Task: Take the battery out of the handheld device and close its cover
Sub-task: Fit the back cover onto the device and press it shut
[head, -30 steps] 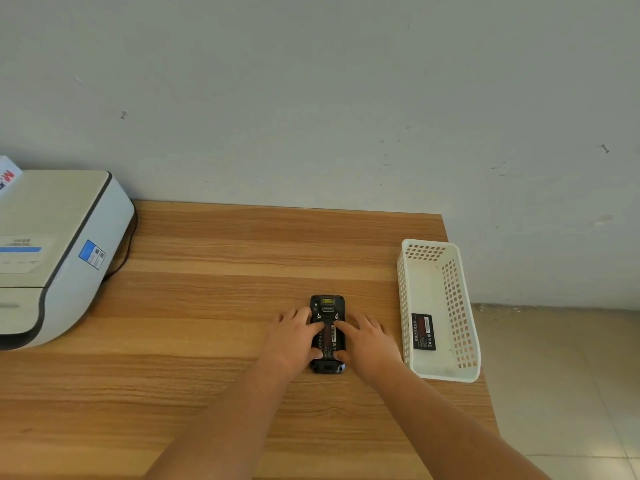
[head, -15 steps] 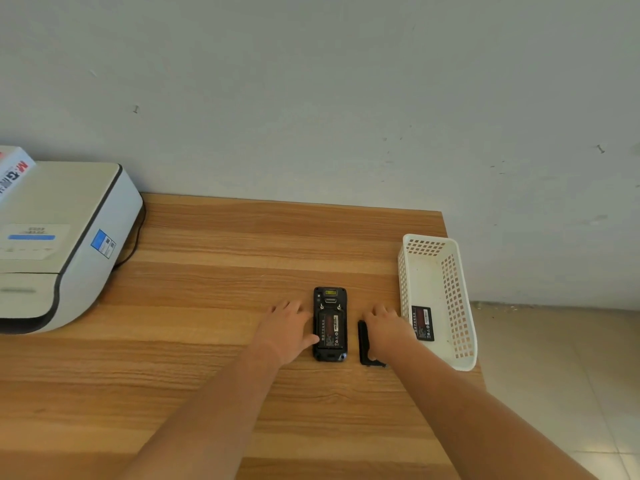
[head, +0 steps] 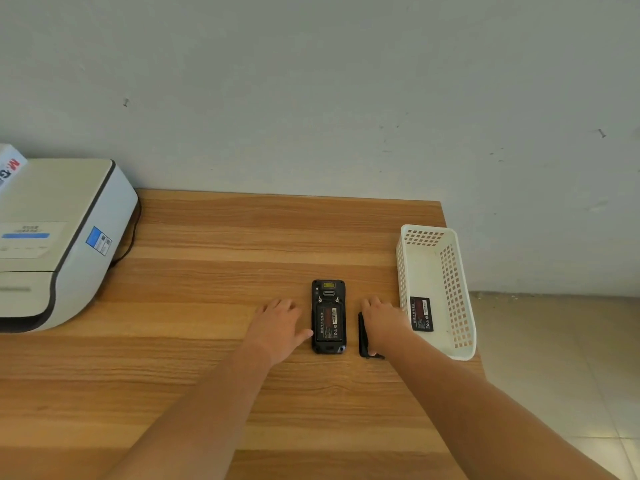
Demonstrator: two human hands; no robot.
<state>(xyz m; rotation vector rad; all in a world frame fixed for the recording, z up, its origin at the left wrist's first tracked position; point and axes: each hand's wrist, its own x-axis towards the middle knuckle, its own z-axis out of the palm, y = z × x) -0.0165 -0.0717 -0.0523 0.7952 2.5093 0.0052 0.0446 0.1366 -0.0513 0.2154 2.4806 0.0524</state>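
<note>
Tabletop point(head: 214, 341) bare left of device point(head: 328, 317)

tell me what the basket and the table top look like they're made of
Basket: looks like white moulded plastic, matte, with walls pierced by a regular grid of square holes. Table: wood-grain surface with long brown streaks and a faint sheen; could be laminate rather than solid wood.

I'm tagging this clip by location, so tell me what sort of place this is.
Probably an office or small workroom: a wooden desk against a bare wall, a white printer at one end, and a white plastic basket at the other. The floor is tiled.
</note>
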